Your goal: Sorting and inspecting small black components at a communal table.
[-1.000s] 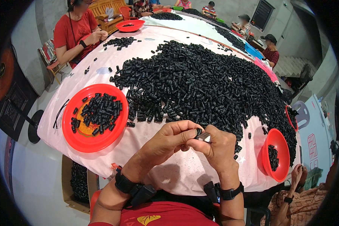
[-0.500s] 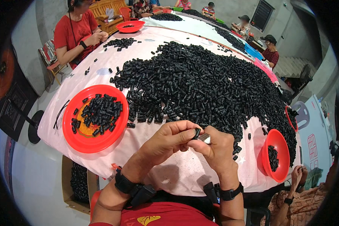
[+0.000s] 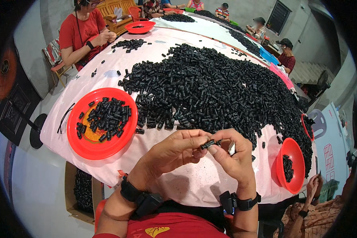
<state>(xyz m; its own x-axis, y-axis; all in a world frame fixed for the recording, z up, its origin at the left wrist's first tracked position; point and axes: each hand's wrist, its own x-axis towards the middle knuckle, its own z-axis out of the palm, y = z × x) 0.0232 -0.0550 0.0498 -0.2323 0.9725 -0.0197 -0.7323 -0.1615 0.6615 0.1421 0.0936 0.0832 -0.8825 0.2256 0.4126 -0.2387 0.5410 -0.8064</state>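
My left hand (image 3: 172, 150) pinches one end of a small black ribbed cylindrical piece (image 3: 208, 144) above the near edge of the table. The thumb and forefinger of my right hand (image 3: 237, 160) close on the other end. A small silvery-white tool (image 3: 231, 148) is tucked in my right hand's fingers; most of it is hidden, so its kind is unclear. Just beyond both hands spreads a big heap of similar black pieces (image 3: 202, 87). To the left, a red plate (image 3: 77, 141) with an orange middle holds a smaller pile of them.
A red bowl (image 3: 299, 158) with black pieces stands at the right. Pink cloth (image 3: 146, 148) covers the table. A cardboard box (image 3: 70, 190) of black pieces sits below left. A person in red (image 3: 71, 35) works at the far left; another's hands (image 3: 314, 186) are at the right.
The black piece now lies more sideways and shows more of its length between my fingers. My right hand has opened slightly, and the silvery tool has swung away from the piece.
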